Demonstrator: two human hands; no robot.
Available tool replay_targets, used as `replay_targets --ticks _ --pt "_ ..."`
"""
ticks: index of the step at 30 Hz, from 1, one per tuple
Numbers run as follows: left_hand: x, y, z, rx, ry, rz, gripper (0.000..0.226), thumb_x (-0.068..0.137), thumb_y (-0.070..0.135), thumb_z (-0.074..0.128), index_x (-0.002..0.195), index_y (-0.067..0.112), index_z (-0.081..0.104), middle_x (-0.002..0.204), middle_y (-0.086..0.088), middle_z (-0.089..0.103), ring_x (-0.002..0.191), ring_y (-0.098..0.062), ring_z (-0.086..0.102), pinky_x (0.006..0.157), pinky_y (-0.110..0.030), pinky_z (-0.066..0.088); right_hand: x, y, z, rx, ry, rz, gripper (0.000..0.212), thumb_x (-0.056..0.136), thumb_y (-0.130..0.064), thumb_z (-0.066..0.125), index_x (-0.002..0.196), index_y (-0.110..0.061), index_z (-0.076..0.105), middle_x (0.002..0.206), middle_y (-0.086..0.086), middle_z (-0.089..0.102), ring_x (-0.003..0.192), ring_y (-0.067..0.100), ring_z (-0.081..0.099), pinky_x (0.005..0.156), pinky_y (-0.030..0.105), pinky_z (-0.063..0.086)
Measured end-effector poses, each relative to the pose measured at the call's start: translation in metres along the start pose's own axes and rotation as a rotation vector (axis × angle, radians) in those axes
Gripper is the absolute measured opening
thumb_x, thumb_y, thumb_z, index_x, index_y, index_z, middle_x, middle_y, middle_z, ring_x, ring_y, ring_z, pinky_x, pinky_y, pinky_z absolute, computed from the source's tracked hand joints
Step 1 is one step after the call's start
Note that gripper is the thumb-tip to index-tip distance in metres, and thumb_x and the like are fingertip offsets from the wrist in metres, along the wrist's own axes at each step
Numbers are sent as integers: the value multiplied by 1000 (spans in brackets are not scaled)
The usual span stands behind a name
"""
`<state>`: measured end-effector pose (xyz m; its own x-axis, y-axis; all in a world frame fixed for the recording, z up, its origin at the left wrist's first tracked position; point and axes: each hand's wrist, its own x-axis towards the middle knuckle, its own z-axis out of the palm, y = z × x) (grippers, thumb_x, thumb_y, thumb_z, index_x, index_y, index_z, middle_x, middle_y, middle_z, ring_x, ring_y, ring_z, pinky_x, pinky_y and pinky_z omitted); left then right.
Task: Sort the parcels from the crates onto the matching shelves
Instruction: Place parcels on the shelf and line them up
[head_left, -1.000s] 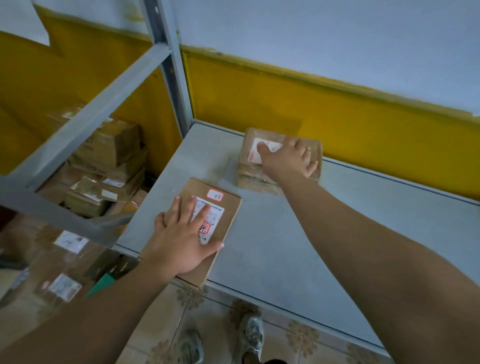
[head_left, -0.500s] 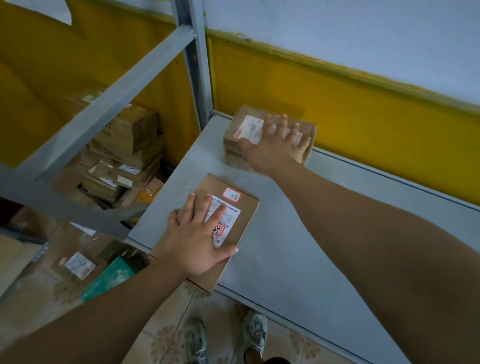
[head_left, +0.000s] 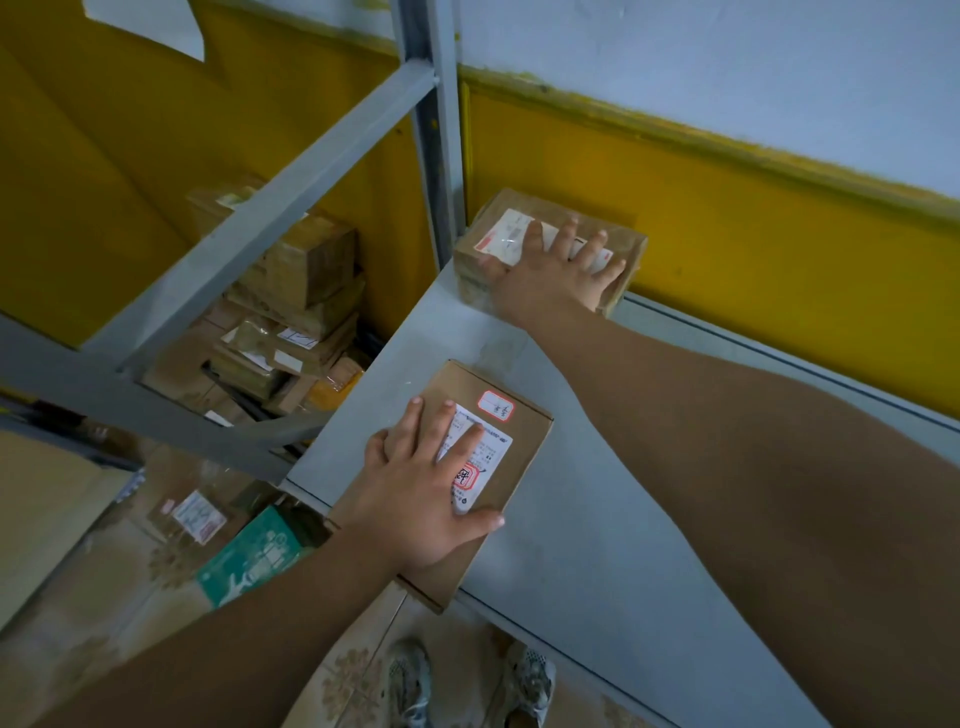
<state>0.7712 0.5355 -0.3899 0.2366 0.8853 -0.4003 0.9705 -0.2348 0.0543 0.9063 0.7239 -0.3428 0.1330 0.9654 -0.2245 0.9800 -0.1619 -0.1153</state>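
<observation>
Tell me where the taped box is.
In the head view, the taped box sits at the shelf's far left corner, beside the post, near the yellow wall, under the right hand.

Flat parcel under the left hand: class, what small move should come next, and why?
Probably push the flat parcel further onto the shelf: its near end overhangs the front edge, and the left hand lies flat on top, well placed to slide it.

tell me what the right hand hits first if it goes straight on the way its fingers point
Probably the yellow wall. The right hand lies flat on the taped parcel at the back of the shelf, fingers aimed past its far edge; the gap's depth is unclear.
</observation>
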Motion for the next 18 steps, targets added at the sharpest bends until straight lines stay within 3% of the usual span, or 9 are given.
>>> replay_targets --ticks 18 --pt "0 -2 2 -40 6 26 96 77 87 24 152 37 -10 159 2 -25 143 -27 -30 115 -57 0 -28 3 -4 2 -81 -39 76 98 -67 22 160 -28 3 167 10 -8 151 42 -8 118 60 0"
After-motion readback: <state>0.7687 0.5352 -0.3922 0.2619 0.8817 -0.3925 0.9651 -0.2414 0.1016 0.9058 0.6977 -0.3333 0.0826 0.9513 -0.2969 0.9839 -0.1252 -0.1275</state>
